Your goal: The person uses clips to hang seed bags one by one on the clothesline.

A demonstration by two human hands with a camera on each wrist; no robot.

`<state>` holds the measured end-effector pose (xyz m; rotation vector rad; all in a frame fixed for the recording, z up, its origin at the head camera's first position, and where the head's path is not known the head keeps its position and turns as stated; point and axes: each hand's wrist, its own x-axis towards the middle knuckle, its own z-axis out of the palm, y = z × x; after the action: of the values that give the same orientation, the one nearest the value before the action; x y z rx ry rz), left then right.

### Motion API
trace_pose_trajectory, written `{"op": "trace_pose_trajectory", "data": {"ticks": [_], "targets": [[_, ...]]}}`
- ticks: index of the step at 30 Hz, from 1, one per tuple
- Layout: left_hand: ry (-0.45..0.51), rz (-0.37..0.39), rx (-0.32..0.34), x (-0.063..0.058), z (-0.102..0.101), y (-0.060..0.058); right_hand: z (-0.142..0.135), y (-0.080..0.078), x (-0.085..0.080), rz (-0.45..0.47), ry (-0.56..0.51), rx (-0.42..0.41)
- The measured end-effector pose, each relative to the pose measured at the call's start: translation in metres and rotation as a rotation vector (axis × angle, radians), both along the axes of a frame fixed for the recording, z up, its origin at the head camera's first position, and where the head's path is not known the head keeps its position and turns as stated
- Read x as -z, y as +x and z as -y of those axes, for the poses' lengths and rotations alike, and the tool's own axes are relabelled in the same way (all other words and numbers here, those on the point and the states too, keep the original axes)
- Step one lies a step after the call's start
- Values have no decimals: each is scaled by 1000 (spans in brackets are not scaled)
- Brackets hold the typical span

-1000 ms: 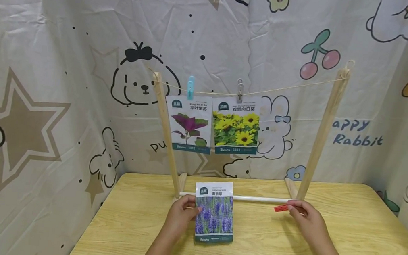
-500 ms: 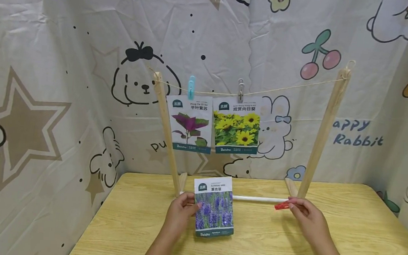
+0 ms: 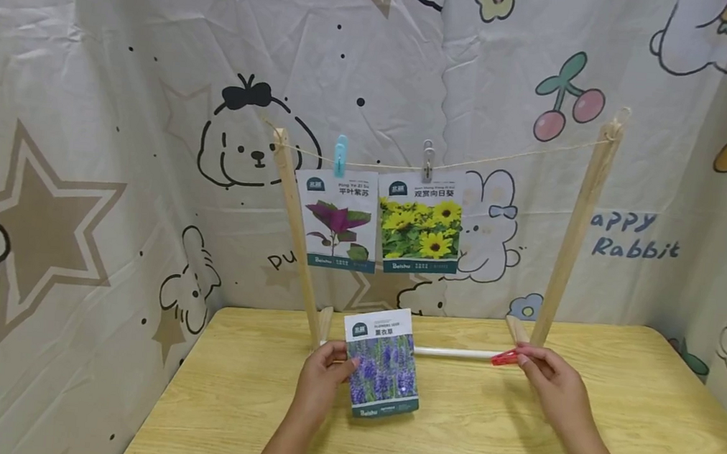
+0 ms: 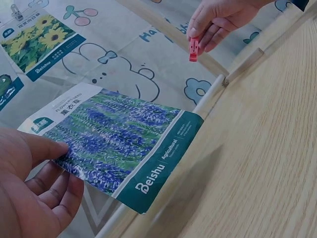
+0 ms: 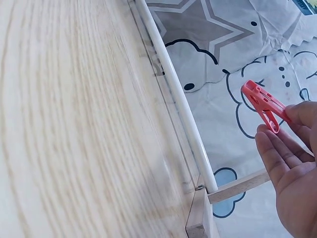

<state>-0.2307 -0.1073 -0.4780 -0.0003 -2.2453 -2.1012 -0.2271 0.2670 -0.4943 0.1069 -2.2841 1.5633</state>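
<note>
A seed packet with purple lavender flowers (image 3: 384,366) is pinched along its left edge by my left hand (image 3: 322,376), thumb on its front. The packet is tilted and held above the table, as the left wrist view shows too. Between thumb and fingers, my right hand (image 3: 551,380) pinches a red clothespin (image 5: 262,104) by one end, near the foot of the right post. Two more packets hang from a string (image 3: 512,156): a purple-leaf one (image 3: 341,221) under a blue clothespin (image 3: 340,156), and a yellow sunflower one (image 3: 420,225) under a grey clothespin (image 3: 428,161).
The string runs between a left wooden post (image 3: 298,236) and a right wooden post (image 3: 575,238). A white rod (image 3: 456,353) joins them low down, behind the hands. The wooden table (image 3: 462,437) meets a printed cloth backdrop (image 3: 385,56).
The lavender packet has risen a little and tilted, its top leaning left. My right hand has shifted slightly, and the red clothespin with it.
</note>
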Motion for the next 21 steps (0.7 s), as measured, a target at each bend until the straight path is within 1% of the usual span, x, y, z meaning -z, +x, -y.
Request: {"op": "trace_pose_trajectory", "data": {"ticks": [4,9,14,18,21], "targets": [[19,0,11,-2,-2,-1,-2,1,-3,12,-1,6],[9,9,6,-5,-2,1,-3,3,-6,-4,1,9],[14,11,13,-8,-3,2,-4,3,-10,1,4,14],[20,-1,21,-11,-6,1,-4,3,-12,-2,-14,13],[7,-22,26,-14,-7,1,-4,3,-13,-13,-26,6]]}}
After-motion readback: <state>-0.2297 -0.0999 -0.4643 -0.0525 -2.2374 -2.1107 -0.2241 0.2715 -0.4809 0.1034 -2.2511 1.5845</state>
